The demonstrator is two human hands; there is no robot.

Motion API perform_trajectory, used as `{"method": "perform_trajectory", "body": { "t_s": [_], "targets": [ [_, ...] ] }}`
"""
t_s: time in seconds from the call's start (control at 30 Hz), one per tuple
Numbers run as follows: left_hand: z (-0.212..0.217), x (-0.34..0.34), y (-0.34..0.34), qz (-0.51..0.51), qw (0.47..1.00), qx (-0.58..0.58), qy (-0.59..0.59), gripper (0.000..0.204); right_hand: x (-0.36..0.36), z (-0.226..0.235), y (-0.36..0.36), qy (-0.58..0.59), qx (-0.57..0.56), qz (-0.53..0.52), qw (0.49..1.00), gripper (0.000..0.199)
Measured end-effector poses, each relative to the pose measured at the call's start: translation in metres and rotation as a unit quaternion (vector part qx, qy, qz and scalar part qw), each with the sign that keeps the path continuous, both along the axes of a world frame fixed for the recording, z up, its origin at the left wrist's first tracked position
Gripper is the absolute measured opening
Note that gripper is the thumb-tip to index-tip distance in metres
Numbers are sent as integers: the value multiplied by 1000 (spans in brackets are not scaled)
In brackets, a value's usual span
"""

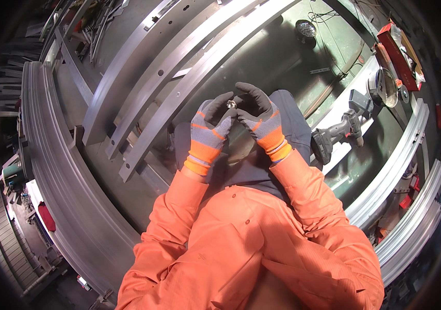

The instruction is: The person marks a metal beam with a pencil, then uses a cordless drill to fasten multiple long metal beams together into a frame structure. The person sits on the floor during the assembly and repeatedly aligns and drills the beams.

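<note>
Both my hands wear grey work gloves with orange cuffs and black fingertips, and they meet over my lap. My left hand [209,126] and my right hand [261,116] pinch a small shiny metal part [231,104] between their fingertips. The part looks like a nut or small fitting; its exact shape is too small to tell. My orange sleeves run down to the lower edge.
Long aluminium profiles [179,67] lie across the floor ahead and to the left. A cordless drill [336,134] rests on a profile at my right. Beyond it sit an angle grinder [380,88], a red box [398,54] and a round black object [306,29].
</note>
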State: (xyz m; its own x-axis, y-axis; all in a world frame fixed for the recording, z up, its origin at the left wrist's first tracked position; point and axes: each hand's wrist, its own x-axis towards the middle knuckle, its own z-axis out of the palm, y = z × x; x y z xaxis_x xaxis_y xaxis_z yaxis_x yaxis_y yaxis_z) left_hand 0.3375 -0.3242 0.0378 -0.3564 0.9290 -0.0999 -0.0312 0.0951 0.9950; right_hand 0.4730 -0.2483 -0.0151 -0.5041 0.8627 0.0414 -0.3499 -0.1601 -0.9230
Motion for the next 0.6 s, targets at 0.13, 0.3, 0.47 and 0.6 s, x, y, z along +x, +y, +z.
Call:
{"method": "perform_trajectory", "body": {
  "t_s": [0.13, 0.3, 0.47, 0.6],
  "targets": [
    [20, -4, -28, -38, 999, 28, -16, 46, 5, 24, -26, 39, -44, 28, 998, 55],
    [44, -4, -59, -39, 995, 45, -78, 47, 7, 50, -54, 77, -45, 35, 995, 51],
    [64, -7, -83, -37, 996, 64, 47, 38, 8, 81, -71, 68, -53, 70, 994, 49],
    [76, -7, -97, -22, 996, 74, 41, 31, 12, 84, -75, 68, -59, 98, 991, 49]
  ]
}}
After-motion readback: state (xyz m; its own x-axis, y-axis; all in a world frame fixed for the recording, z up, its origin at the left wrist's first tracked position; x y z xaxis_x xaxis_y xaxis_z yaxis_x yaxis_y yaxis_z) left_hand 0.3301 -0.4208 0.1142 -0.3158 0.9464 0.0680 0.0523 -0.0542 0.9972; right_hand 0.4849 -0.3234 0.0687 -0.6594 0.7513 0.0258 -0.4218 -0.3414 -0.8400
